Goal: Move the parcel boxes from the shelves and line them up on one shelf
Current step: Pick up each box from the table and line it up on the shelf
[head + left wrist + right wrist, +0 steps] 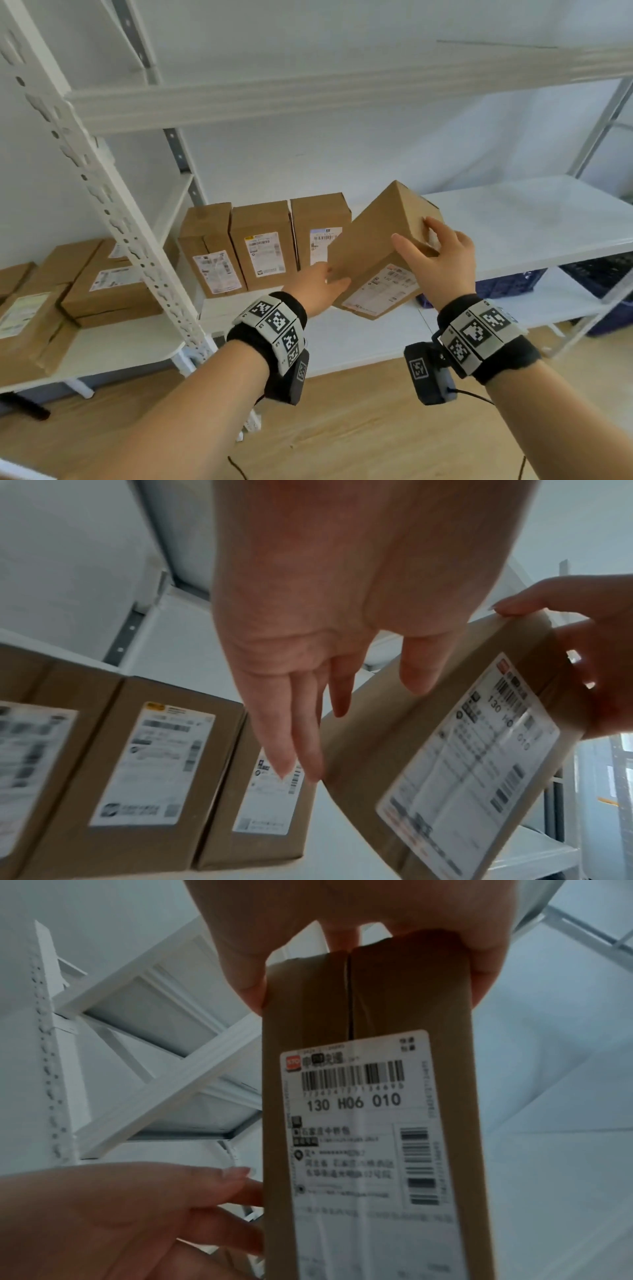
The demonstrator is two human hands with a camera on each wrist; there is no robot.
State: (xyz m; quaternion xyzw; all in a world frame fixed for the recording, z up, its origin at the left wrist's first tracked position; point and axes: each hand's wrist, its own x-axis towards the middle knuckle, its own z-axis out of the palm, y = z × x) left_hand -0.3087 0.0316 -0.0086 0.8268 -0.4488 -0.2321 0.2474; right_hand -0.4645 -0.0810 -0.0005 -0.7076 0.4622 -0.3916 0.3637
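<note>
Brown cardboard parcel box (378,250) tilted above white metal shelf (534,222); right hand (440,255) clasps its end, left hand (320,286) flat-fingered against its side. Three upright labelled boxes (263,246) already lined up; stacked boxes (68,291) on the left shelf remain.

Head view looks down from behind; both wrist views closely share the parcel box (445,750)

A white wall (308,157) stood far behind white metal shelving (239,102). Light wooden flooring (359,428) lay near, and dark blue plastic crates (603,274) sat low at right.
</note>
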